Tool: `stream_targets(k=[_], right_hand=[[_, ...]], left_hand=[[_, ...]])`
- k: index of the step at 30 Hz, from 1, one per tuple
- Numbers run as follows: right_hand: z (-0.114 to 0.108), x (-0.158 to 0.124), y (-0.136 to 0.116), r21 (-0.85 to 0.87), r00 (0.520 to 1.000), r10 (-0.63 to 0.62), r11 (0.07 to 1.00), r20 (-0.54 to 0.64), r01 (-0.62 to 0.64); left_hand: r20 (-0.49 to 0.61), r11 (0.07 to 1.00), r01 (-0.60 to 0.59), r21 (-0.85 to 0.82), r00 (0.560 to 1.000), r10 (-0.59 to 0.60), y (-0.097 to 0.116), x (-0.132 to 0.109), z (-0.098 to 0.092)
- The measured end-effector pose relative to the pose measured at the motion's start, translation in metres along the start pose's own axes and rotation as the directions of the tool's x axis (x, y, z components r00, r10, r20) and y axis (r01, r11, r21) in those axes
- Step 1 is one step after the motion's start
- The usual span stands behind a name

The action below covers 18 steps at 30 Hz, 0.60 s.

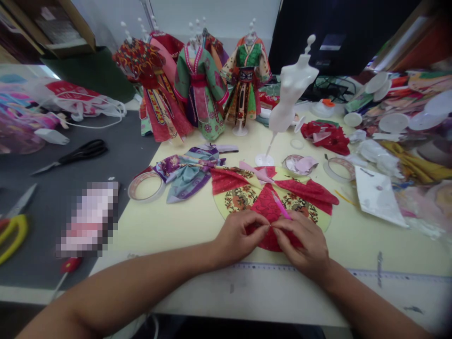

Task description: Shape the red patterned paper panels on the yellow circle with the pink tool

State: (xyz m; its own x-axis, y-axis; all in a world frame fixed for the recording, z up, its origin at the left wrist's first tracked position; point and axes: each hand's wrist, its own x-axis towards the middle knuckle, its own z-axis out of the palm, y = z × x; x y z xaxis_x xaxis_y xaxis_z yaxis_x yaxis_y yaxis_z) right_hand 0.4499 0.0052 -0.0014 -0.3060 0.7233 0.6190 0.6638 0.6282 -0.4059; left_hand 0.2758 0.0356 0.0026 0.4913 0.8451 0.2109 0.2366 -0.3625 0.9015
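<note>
My left hand (243, 235) is closed in a pinch, its fingertips meeting those of my right hand (303, 242) over a small doll garment (268, 205). What the left fingertips hold is too small to make out. A slim pink pen-like tool (281, 206) sticks up from my right hand, tip pointing away from me. Red patterned cloth and yellow cloth with black and orange floral print make up the garment, which lies spread in a rounded shape. Part of its near edge is hidden under both hands. A pale pink strip (259, 173) crosses its top.
Beyond the garment stand a bare white doll mannequin (293, 89) and dressed doll forms (201, 89). Tape rolls (146, 187) and a purple-blue garment (190, 172) lie around. Black scissors (76, 154) and yellow-handled scissors (14, 230) are left. Fabric scraps and bags (381, 188) crowd the right.
</note>
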Motion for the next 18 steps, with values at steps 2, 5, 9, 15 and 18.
stream_targets(k=[2, 5, 9, 15, 18], right_hand=[[-0.0002, -0.0005, -0.0003, 0.008, 1.000, 0.007, 1.000, 0.005, -0.007], [-0.0008, -0.0008, -0.0008, 0.015, 1.000, 0.015, 1.000, -0.002, -0.015], [-0.0008, 0.0002, -0.0015, 0.026, 1.000, 0.028, 0.999, 0.010, -0.028], [0.0004, -0.0006, 0.0001, 0.034, 0.999, 0.043, 0.998, 0.020, -0.043], [-0.0002, -0.0013, 0.0007, 0.044, 0.998, 0.052, 0.998, 0.036, -0.054]], left_hand=[[-0.005, 1.000, 0.006, -0.005, 1.000, -0.006, 0.0000, -0.0004, -0.0001], [-0.006, 1.000, 0.013, -0.010, 1.000, -0.013, -0.0010, -0.0008, 0.0000], [-0.009, 1.000, 0.005, -0.011, 1.000, -0.005, -0.0023, -0.0005, 0.0002], [-0.013, 0.998, -0.059, 0.026, 0.998, 0.059, -0.0029, -0.0008, 0.0008], [-0.013, 0.993, -0.101, 0.058, 0.995, 0.102, -0.0039, -0.0014, 0.0011]])
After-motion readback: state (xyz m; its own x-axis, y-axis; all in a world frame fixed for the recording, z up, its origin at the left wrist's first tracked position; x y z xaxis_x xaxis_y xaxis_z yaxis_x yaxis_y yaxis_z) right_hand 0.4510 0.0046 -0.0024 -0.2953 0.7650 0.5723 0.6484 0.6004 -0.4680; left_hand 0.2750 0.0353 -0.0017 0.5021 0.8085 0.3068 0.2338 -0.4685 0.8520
